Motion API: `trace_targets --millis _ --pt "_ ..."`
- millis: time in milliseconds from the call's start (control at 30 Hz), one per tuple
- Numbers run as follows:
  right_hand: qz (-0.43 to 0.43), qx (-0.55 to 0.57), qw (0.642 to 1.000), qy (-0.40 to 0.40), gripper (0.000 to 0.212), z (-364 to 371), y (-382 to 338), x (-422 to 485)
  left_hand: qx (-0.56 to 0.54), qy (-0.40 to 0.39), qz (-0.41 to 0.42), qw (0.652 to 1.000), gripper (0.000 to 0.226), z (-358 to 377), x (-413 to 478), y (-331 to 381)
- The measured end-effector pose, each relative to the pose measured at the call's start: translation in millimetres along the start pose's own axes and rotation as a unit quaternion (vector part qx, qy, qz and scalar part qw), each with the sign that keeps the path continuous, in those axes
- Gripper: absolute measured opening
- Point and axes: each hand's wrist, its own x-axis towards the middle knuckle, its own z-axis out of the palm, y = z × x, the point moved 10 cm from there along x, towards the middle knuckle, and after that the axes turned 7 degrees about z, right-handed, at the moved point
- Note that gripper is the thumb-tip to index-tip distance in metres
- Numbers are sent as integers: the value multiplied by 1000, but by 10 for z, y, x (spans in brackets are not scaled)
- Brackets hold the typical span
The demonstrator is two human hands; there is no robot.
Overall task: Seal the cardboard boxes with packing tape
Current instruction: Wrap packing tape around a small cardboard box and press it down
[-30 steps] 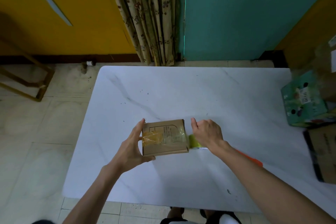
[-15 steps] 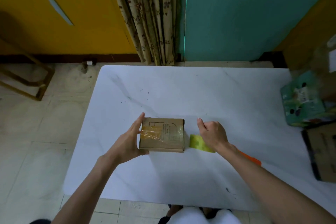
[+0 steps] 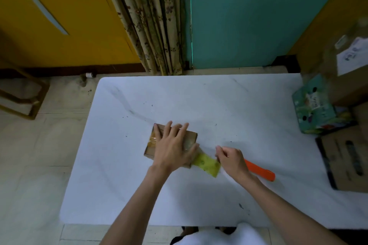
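A small brown cardboard box lies flat on the white marble-look table, with clear yellowish tape across its top. My left hand presses flat on the box with straight fingers and covers most of it. A strip of yellow-green packing tape stretches from the box's right edge to my right hand, which pinches the strip's far end. The tape roll itself is hidden under that hand.
An orange-handled tool lies on the table just behind my right hand. At the right edge stand a teal printed carton, a dark flat box and a large brown box. Floor lies to the left.
My left hand has moved from gripping the box's left side to lying flat on top. The box now lies flat, and my right hand has pulled the tape further right.
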Motion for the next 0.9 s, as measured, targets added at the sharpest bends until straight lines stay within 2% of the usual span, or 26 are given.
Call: trace_targets --millis 100,167,267,400,533,667,833,900 --pt "-9 -45 994 97 30 -378 273 -51 1 22 -19 1000 86 0 -36 -127" --pt "18 -149 983 103 11 -493 542 -80 13 23 -18 999 85 14 -35 -106" --pt "53 -262 962 55 37 -467 949 -146 26 26 -25 999 82 47 -15 -51" --pt "65 -260 963 29 33 -441 1029 -156 24 52 -60 997 79 10 -38 -106" --pt "87 -171 981 10 28 -426 941 -149 24 74 -80 994 77 -19 -41 -111" --pt "15 -105 994 -9 24 -508 452 -198 27 67 -61 996 74 -48 -49 -157" --pt "-122 -162 978 -47 19 -638 -194 -329 41 62 -54 996 70 -46 -55 -133" --pt "-158 -153 974 -58 29 -633 -367 -337 43 69 -54 995 69 -52 -55 -120"
